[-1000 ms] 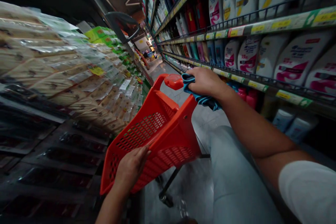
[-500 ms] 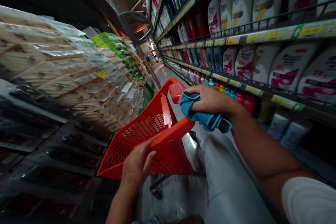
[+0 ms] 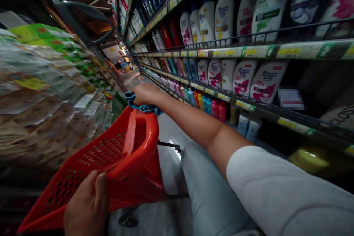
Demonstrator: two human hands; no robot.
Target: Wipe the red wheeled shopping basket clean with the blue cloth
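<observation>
A red plastic shopping cart [image 3: 132, 182] with perforated walls stands tilted in my view. My left hand [image 3: 87, 202] grips its near rim, thumb on top and the other fingers hidden inside. My right hand [image 3: 145, 94] reaches across to the cart's far end, closed around a bunched blue cloth [image 3: 148, 109]. The cloth rests at the far part of the rim, where the hand hides some of it. Inside the basket, a red upright panel [image 3: 129, 132] shows.
Shelves on the right carry shampoo bottles [image 3: 224, 16] behind wire rails [image 3: 204, 44]. Packaged goods [image 3: 49, 92] are stacked at the left. A grey looped handle on a post [image 3: 85, 25] rises above the cart. My leg [image 3: 212, 188] is beside it on the tiled floor [image 3: 168, 132].
My right hand has carried the blue cloth from the cart's right side out to its far end. The view has swung right, so the cart sits further left. My left hand stays on the rim.
</observation>
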